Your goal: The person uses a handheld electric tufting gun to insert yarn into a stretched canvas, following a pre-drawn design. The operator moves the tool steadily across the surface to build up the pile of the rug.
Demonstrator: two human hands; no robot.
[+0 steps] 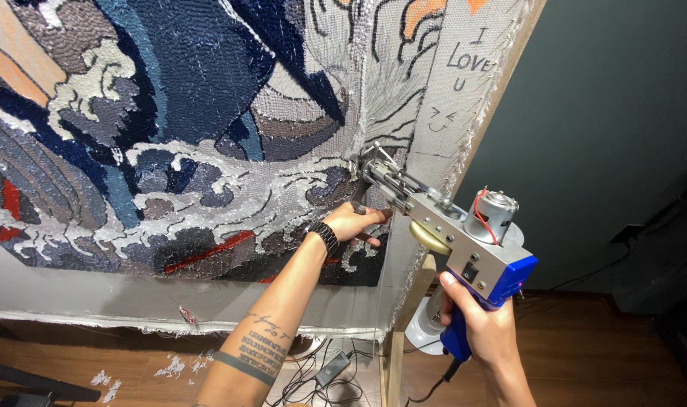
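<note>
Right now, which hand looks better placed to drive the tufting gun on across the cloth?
Probably the right hand: it grips the tufting gun's blue handle beside the switch, behind the needle pressed to the tufted rug cloth. The left hand only steadies the front grip near the needle.

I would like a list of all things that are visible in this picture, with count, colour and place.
tufting gun: one, silver body with blue handle, right of centre, tip at the cloth
tufted rug cloth: one, blue, grey, white with red and orange parts, stretched on a frame, upper left
wooden frame: one, brown, along the cloth's right edge
yarn scraps: several, white, on the wooden floor, lower left
cables: several, black, floor, bottom centre
left hand: one, holds the gun's front grip
right hand: one, grips the blue handle
</note>
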